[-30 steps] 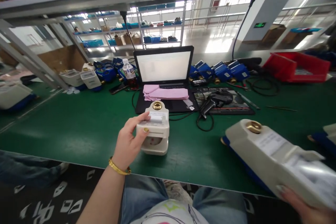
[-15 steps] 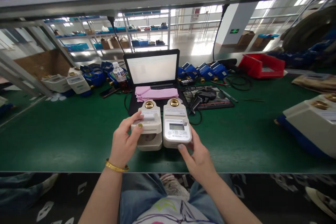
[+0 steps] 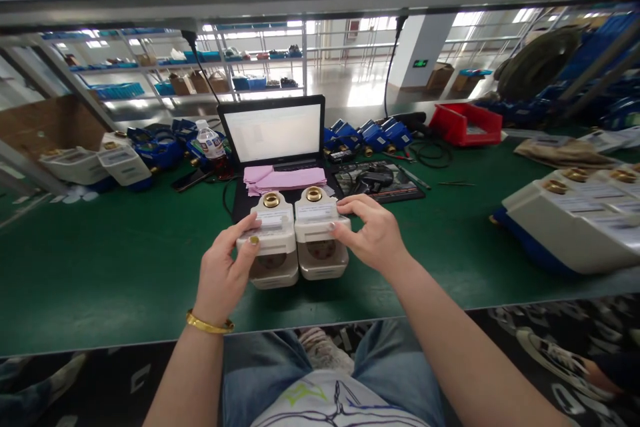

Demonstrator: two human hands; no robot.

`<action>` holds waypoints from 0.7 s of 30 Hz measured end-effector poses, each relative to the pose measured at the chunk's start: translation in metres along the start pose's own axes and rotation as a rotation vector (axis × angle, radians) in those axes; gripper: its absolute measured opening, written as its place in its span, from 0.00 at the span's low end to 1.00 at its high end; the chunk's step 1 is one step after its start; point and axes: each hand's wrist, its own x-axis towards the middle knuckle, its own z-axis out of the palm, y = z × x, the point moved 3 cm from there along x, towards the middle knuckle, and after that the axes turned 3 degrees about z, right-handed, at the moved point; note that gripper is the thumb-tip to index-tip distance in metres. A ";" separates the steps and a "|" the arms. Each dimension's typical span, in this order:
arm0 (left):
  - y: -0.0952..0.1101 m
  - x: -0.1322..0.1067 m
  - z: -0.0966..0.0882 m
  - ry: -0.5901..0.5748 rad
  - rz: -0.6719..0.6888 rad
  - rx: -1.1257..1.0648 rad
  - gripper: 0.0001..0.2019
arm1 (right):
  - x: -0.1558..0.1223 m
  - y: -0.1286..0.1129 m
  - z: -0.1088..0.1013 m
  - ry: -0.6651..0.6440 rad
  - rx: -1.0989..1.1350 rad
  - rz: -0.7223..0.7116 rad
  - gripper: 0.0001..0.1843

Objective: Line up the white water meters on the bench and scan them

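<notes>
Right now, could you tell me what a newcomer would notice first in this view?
Two white meters stand side by side at the green table's near edge: the left hand grips the left meter, the right hand the right meter. Just behind them sits an open laptop with pink papers on its keyboard.

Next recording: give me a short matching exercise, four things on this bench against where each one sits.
Things:
1. pink papers
2. red bin
3. water bottle
4. barcode scanner

Places:
A. left of the laptop
B. far right of the bench
C. on the laptop keyboard
D. on the dark mat right of the laptop

Pairs: 1-C, 2-B, 3-A, 4-D
</notes>
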 end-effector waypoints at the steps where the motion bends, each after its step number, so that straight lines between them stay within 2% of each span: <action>1: 0.000 0.000 0.000 -0.004 -0.003 -0.002 0.22 | -0.001 -0.001 0.000 -0.001 0.015 0.014 0.16; 5: 0.000 -0.003 -0.003 -0.036 0.001 -0.033 0.22 | -0.012 0.001 -0.010 -0.082 0.111 0.009 0.16; 7: -0.007 -0.006 -0.006 -0.036 -0.031 -0.198 0.24 | -0.021 0.011 -0.015 -0.166 0.243 0.049 0.16; 9: -0.022 -0.010 -0.005 0.055 -0.147 -0.471 0.30 | -0.032 0.031 -0.014 -0.192 0.457 0.224 0.20; 12: -0.046 -0.017 0.012 0.217 -0.392 -0.739 0.28 | -0.049 0.059 0.009 -0.200 0.769 0.602 0.32; 14: -0.055 -0.021 0.034 0.202 -0.503 -0.843 0.27 | -0.057 0.065 0.033 -0.275 0.904 0.774 0.39; 17: -0.059 -0.028 0.057 0.242 -0.564 -1.018 0.26 | -0.063 0.058 0.060 -0.328 1.032 0.844 0.41; 19: -0.060 -0.035 0.054 0.324 -0.569 -1.001 0.24 | -0.066 0.049 0.068 -0.314 1.085 0.835 0.39; 21: -0.061 -0.043 0.042 0.333 -0.553 -0.881 0.22 | -0.070 0.037 0.073 -0.312 1.120 0.792 0.37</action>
